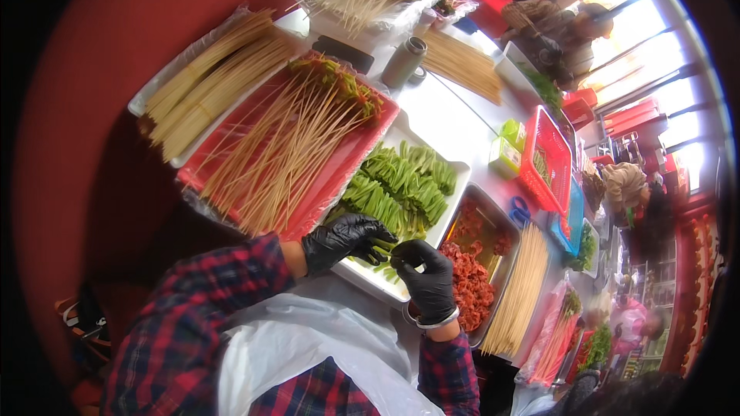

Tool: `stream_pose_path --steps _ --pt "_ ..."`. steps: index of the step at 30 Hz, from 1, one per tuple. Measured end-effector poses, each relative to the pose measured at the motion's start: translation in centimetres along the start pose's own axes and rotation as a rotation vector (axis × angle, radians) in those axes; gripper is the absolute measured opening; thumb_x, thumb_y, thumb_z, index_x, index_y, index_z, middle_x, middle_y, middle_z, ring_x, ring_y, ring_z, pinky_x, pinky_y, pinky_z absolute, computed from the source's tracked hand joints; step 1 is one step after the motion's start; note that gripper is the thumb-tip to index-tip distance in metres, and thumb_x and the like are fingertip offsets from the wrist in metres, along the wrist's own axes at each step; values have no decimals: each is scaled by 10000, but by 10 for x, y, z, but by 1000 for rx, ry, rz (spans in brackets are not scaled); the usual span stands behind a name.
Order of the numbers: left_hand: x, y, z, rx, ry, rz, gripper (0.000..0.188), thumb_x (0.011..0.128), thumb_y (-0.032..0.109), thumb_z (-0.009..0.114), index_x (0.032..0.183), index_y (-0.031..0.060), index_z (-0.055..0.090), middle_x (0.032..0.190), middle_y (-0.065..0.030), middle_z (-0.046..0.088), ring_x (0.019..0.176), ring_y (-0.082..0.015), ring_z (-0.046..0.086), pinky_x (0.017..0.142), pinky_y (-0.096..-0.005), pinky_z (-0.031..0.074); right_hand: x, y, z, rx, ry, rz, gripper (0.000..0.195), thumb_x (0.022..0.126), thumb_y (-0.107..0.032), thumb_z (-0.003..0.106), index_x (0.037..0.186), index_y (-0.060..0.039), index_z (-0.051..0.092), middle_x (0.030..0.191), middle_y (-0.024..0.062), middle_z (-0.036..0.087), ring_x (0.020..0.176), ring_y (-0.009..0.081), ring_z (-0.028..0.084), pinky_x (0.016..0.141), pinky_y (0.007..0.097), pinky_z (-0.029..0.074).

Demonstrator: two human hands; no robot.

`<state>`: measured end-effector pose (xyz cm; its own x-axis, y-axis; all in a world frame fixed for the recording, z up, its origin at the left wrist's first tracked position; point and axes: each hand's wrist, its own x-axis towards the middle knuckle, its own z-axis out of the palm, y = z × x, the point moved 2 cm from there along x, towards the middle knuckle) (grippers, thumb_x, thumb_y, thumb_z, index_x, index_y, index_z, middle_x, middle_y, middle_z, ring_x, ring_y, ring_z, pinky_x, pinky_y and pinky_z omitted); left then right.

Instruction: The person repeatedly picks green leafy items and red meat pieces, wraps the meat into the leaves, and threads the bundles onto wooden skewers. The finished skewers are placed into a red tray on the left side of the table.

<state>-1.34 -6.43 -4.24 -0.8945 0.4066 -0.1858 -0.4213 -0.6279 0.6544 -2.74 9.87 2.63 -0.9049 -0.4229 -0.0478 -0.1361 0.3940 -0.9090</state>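
Observation:
My left hand (350,241), in a black glove, is closed around a few cut green vegetable stalks (381,244). Beside it my right hand (430,280), also gloved, curls thumb and forefinger together at the stalk ends. Whether those fingertips grip anything is hidden. Both hands are over the near end of a white tray (459,182) that holds piles of cut green stalks (399,185). Just right of my right hand, a steel pan (509,263) contains red marinated meat pieces (468,286) and some liquid.
Left of the white tray, a red-lined tray (199,170) carries filled skewers (289,150). Bundled bamboo sticks (225,86) lie beyond; more sticks (517,292) lie right of the pan. Blue-handled scissors (519,211), a red basket (543,162) and an open flask (404,62) stand farther off. People work beyond.

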Motion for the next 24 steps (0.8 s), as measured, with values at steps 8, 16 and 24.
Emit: stream_pose_path --steps 8,16,24 --pt "-9 12 3 238 55 166 139 816 42 583 944 -9 599 806 -76 629 710 -140 606 670 -262 506 11 -13 13 -289 127 -239 110 668 5 635 736 -35 558 636 93 558 555 199 555 550 286 449" --pt "-27 49 2 169 147 260 137 837 37 554 938 -29 618 777 -82 631 684 -142 601 651 -260 497 19 61 7 -752 -39 -224 116 636 -93 648 739 -105 597 717 80 581 684 289 572 636 369 457" --pt "-25 40 -2 155 179 210 137 825 27 569 941 -29 613 821 -92 638 686 -146 604 655 -261 502 21 78 14 -906 -80 -241 69 629 -97 589 686 -107 552 722 74 569 725 300 540 633 399 396"
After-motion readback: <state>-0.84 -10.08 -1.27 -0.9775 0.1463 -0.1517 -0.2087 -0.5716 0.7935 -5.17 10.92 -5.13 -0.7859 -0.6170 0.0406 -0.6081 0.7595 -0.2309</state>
